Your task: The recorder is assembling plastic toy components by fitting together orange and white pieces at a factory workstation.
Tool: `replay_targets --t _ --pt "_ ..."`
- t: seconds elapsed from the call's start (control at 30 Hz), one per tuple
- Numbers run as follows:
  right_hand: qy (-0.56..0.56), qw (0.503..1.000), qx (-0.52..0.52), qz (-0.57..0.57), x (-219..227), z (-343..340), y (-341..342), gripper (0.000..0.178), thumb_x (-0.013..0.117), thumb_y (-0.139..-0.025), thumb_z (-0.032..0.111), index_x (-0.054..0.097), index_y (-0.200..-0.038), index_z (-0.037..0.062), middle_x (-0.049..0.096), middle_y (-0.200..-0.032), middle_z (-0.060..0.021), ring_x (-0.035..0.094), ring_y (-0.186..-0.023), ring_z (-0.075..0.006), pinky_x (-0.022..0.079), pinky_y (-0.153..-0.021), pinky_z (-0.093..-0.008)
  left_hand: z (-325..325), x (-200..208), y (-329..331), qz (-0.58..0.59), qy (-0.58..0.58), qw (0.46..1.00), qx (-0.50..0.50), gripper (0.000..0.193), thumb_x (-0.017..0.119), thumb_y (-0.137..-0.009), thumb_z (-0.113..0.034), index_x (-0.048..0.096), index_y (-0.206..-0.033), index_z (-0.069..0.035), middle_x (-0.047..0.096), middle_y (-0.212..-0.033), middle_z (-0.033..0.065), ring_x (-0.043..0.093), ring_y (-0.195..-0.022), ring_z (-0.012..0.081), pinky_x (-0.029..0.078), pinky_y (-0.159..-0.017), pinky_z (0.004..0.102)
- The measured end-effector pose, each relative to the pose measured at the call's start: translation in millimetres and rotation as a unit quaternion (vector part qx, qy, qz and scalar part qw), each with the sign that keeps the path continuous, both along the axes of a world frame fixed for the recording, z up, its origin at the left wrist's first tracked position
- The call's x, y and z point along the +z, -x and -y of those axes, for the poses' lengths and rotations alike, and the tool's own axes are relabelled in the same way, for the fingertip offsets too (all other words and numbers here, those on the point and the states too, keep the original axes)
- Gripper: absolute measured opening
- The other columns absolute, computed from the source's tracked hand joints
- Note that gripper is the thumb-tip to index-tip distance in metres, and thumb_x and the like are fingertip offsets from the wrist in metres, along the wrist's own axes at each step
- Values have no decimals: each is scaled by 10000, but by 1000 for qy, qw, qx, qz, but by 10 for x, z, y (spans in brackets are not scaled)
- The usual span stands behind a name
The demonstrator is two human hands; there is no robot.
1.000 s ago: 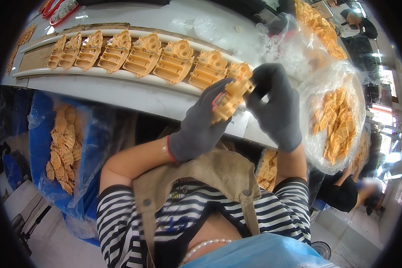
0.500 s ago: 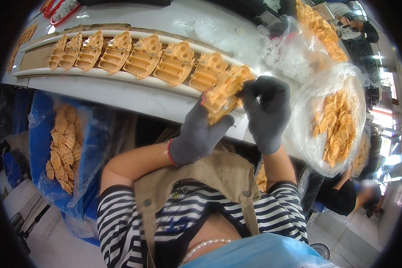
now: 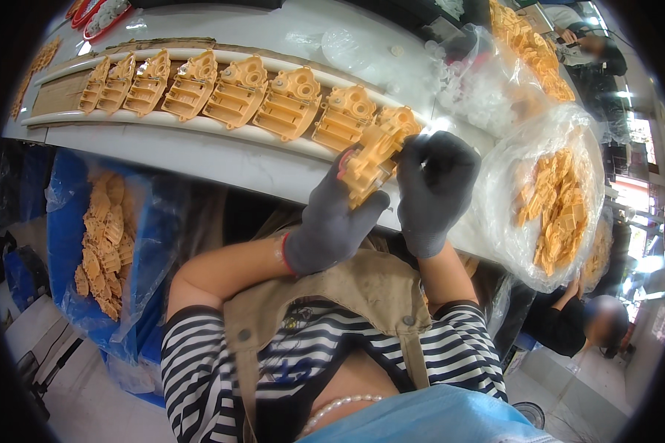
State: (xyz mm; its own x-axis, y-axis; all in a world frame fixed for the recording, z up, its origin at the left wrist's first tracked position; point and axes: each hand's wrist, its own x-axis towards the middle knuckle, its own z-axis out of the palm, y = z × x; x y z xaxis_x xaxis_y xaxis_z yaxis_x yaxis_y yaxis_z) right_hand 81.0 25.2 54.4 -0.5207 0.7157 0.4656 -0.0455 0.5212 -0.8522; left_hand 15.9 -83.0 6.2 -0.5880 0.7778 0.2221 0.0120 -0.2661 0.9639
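My left hand [image 3: 329, 225], in a dark grey glove, is closed round the lower end of a yellow-orange plastic housing [image 3: 369, 166]. The housing is tilted above the table's near edge. Also gloved in dark grey, my right hand [image 3: 437, 188] has its fingers curled together at the housing's right side; what they pinch is hidden. Just beyond, a row of similar yellow-orange housings [image 3: 290, 105] lies with their ribbed, hollow sides up. The row's rightmost housing [image 3: 400, 119] is partly covered by the held one.
White rails [image 3: 177, 127] border the row on the table. A clear bag of orange parts [image 3: 558, 214] stands right; a blue-lined bin [image 3: 144, 258] with orange parts stands lower left. Clear plastic pieces [image 3: 462, 92] lie back right. Other people work at the right.
My right hand has shifted slightly down and left, nearer my body, with its fingers drawn in more. The housing in my left hand has turned slightly and moved a little right.
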Motion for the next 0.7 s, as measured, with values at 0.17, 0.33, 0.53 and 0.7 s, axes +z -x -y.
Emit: replay_targets --t 0.17,0.33,0.53,0.7 --pt "-31 999 -2 19 29 -29 -3 345 648 -771 -116 471 -1042 5 617 -925 -73 601 -792 -106 499 -740 -235 2 -32 -31 25 24 999 14 515 658 -805 -12 445 -1269 55 580 -1119 206 609 -978 301 474 -848 338" --pt "-23 999 0 28 45 -65 -12 335 676 -757 -82 482 -1015 10 637 -867 -60 607 -747 -101 503 -699 -236 1 -47 -20 -25 4 999 25 546 670 -799 -17 430 -1283 60 589 -1109 208 621 -956 296 483 -830 331" --pt "-93 979 -7 183 278 -114 -16 292 666 -750 -53 500 -978 23 639 -792 -51 621 -714 -103 510 -681 -250 -7 -37 38 -27 6 1000 14 583 659 -810 -26 385 -1318 54 592 -1100 212 624 -948 301 486 -820 335" --pt "-23 973 67 220 401 -206 -54 286 628 -772 -99 510 -1006 16 602 -883 -47 581 -757 -94 487 -693 -228 39 -59 76 -20 28 999 -17 566 642 -823 -34 381 -1318 48 575 -1109 207 606 -967 285 474 -839 331"
